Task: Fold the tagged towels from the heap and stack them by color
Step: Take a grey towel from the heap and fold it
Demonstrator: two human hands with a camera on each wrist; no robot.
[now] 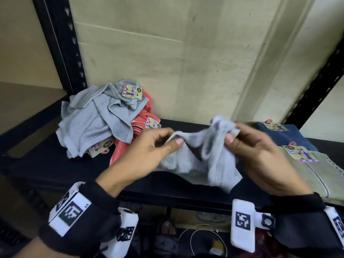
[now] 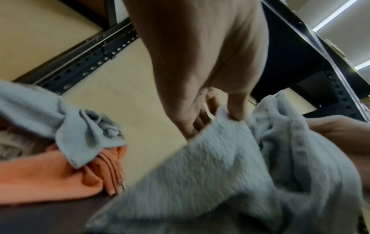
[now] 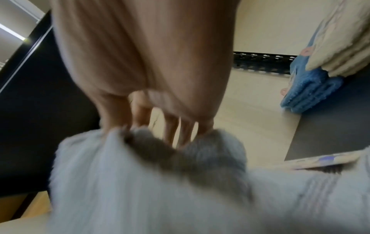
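Both hands pinch one light grey towel (image 1: 210,161) above the front of a black shelf (image 1: 46,161): the left hand (image 1: 149,151) nips an edge between thumb and fingers, and the right hand (image 1: 260,153) bunches the other end in a curled grip. Behind the grip stands a pale beige wall (image 1: 167,53), framed by black perforated uprights (image 1: 61,43) of the shelving. Left of and behind the left hand lies the heap (image 1: 100,118), grey towels crumpled over a coral one (image 1: 126,151), with printed card tags showing. Right of the right hand sit two folded towels side by side, a dark blue towel (image 1: 297,136) farther back and a pale green towel (image 1: 320,174) nearer, each tagged. The held towel is stretched roughly left to right between the hands, sagging down to the shelf in the middle. Only the head view shows both hands at once; the left wrist view adds ceiling light strips (image 2: 336,17) and the coral cloth from below, while the right wrist view, blurred, catches the folded edges of the blue towel and a tag (image 3: 328,159) beside the held cloth.
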